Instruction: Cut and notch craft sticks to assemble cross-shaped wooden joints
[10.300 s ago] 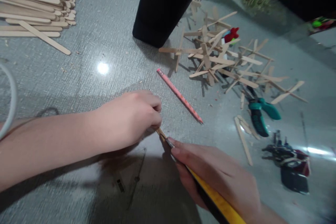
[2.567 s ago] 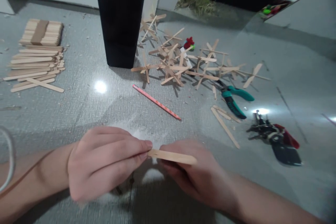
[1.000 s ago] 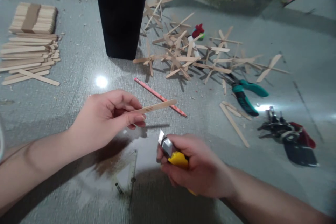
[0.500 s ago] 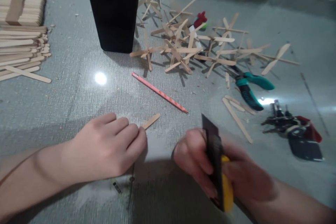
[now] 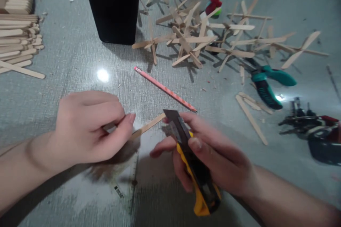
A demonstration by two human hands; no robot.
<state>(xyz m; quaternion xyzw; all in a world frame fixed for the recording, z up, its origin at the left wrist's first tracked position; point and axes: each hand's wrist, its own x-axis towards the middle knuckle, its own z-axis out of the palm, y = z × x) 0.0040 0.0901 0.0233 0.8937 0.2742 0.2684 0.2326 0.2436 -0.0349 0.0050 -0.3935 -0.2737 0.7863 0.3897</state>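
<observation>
My left hand (image 5: 92, 126) is closed, thumb against the curled fingers, low over the table. A wooden craft stick (image 5: 147, 127) runs out from under its thumb; its held end is hidden by the hand. In my right hand (image 5: 210, 149) is a yellow and black utility knife (image 5: 195, 170), its dark blade pointing up and left. In this view the blade tip meets the stick's far end; whether they touch I cannot tell. Behind both hands lies a pink pencil (image 5: 166, 90), point toward the right.
A tall black object (image 5: 114, 7) stands at the back. Crossed-stick assemblies (image 5: 186, 42) cover the back right, near teal-handled pliers (image 5: 269, 85). Keys (image 5: 298, 120) and loose sticks (image 5: 252, 118) lie at right. A stack of craft sticks (image 5: 18, 42) sits at left.
My left hand has shifted left and up, showing more of the stick. The right hand has come left and turned the knife, bringing its blade to the stick's end. The view has shifted slightly.
</observation>
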